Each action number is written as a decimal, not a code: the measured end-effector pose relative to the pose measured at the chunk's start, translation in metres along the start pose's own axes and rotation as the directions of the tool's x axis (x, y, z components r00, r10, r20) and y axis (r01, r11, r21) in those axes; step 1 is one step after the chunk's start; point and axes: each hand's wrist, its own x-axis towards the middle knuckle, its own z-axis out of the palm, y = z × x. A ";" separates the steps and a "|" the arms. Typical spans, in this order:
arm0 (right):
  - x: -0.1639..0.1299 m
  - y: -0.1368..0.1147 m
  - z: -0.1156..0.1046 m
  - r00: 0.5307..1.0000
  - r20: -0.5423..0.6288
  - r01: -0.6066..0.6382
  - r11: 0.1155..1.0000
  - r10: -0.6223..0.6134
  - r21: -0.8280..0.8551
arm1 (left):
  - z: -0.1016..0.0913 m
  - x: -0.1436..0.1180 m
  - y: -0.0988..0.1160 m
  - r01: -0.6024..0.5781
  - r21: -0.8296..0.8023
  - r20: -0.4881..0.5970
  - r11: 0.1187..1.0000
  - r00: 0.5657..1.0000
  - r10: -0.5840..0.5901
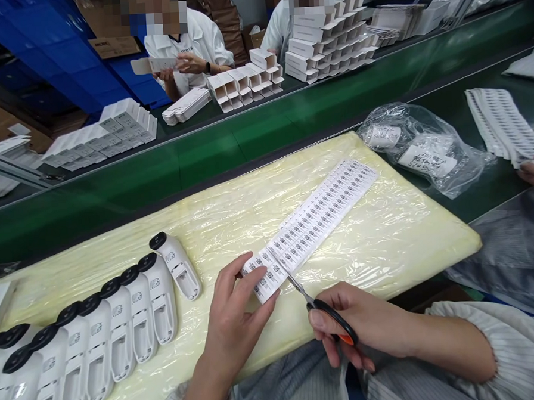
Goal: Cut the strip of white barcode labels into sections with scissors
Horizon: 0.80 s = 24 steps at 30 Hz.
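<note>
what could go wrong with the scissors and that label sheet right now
The left hand grips the label sheet near the scissors, so a slip might nick that hand. The scissors could also stray into the sheet's printing beside the cut. The sheet's far end lies unheld on the glossy yellow pad, so it may slide and skew the cut.

I'm counting 1 pair of scissors [340,322], 1 clear plastic bag [464,167], 2 handwritten notes [428,160], 2 coworkers [205,39] opposite, at least 8 white device housings [96,328].
</note>
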 end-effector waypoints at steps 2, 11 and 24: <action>0.001 -0.003 0.001 1.000 -0.007 0.005 1.000 -0.005 -0.008 | 0.000 0.000 0.000 0.002 -0.004 0.002 1.000 1.000 -0.002; 0.003 -0.002 -0.003 0.999 -0.017 0.036 0.998 -0.037 -0.060 | 0.001 0.002 -0.001 -0.003 0.008 -0.026 1.000 1.000 0.003; 0.007 -0.005 0.004 0.999 -0.013 0.042 0.999 -0.043 -0.022 | 0.000 0.001 0.001 -0.001 0.006 -0.040 1.000 0.999 0.001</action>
